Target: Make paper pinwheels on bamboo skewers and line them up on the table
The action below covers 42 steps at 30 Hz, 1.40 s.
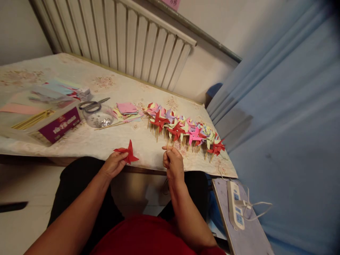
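Between the thumb and fingers of my left hand (pixel 116 163) is a red paper pinwheel (pixel 129 153), its pointed blades folded, just over the table's front edge. My right hand (pixel 174 161) is closed in a pinch to the right of it, index finger pointing left; what it pinches, if anything, is too small to make out. Just beyond my right hand stand several rows of finished paper pinwheels (pixel 177 130) on thin wooden sticks, in red, pink, yellow and purple. A stack of coloured paper squares (pixel 126 108) lies farther back on the tablecloth.
A clear round dish (pixel 99 120) holds small shiny pieces, with scissors (pixel 94 105) resting across its rim. Left of it stands a clear plastic box (pixel 60 125) with sticks and paper strips on it. A power strip (pixel 236 205) lies on a side board at right, beside a blue curtain (pixel 278 117).
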Each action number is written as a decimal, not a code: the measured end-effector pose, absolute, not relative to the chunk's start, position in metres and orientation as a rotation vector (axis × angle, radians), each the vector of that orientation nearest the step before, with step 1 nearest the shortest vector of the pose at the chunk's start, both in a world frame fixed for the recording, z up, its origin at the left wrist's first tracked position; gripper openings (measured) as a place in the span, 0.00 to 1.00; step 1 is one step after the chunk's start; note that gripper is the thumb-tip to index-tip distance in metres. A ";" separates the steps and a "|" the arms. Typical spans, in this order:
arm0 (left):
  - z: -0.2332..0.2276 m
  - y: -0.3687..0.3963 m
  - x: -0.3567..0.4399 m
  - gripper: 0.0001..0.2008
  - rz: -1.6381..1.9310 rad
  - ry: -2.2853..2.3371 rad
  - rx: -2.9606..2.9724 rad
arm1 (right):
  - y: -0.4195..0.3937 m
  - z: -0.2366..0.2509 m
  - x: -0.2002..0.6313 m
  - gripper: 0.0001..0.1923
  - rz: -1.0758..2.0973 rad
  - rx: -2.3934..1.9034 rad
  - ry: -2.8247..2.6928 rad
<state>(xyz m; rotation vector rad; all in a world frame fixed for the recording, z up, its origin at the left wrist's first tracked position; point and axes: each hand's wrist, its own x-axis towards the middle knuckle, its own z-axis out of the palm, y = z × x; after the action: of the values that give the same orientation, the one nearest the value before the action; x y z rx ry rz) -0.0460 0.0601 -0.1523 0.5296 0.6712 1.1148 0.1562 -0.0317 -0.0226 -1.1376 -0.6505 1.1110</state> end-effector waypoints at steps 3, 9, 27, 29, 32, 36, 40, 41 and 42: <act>-0.153 0.061 -0.046 0.14 1.123 0.664 0.523 | -0.031 -0.024 0.155 0.11 1.132 -1.145 -0.640; -0.153 0.061 -0.046 0.12 1.112 0.640 0.538 | -0.031 -0.025 0.156 0.10 1.146 -1.135 -0.639; -0.150 0.060 -0.045 0.13 1.132 0.675 0.532 | -0.033 -0.023 0.154 0.09 1.149 -1.155 -0.653; -0.151 0.060 -0.045 0.12 1.131 0.674 0.539 | -0.033 -0.024 0.154 0.09 1.152 -1.154 -0.667; -0.152 0.060 -0.045 0.12 1.118 0.671 0.538 | -0.034 -0.024 0.154 0.09 1.158 -1.149 -0.680; -0.153 0.061 -0.046 0.14 1.121 0.666 0.515 | -0.033 -0.025 0.155 0.08 1.154 -1.156 -0.677; -0.152 0.061 -0.046 0.14 1.121 0.662 0.529 | -0.033 -0.025 0.156 0.09 1.133 -1.158 -0.682; -0.152 0.061 -0.046 0.14 1.118 0.660 0.534 | -0.033 -0.025 0.156 0.09 1.128 -1.160 -0.685; -0.152 0.060 -0.046 0.14 1.115 0.659 0.537 | -0.033 -0.025 0.156 0.09 1.124 -1.162 -0.687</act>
<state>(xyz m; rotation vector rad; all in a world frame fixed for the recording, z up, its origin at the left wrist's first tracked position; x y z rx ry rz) -0.0457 0.0603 -0.1516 0.5369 0.6593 1.1150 0.1557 -0.0328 -0.0250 -1.1622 -0.6874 1.1243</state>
